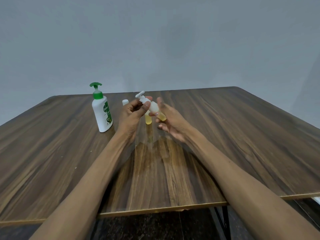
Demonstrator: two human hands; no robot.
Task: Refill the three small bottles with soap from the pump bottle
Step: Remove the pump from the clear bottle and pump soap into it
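Wood table (pixel 225 135) bears both hands gripping one small bottle (pixel 154 108), hiding two others; left hand (pixel 133 111) on its pump, right hand (pixel 170 118) round its body.

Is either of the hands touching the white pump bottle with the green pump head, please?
No: the white pump bottle with the green pump head stands alone on the wooden table, left of both hands, which hold a small bottle.
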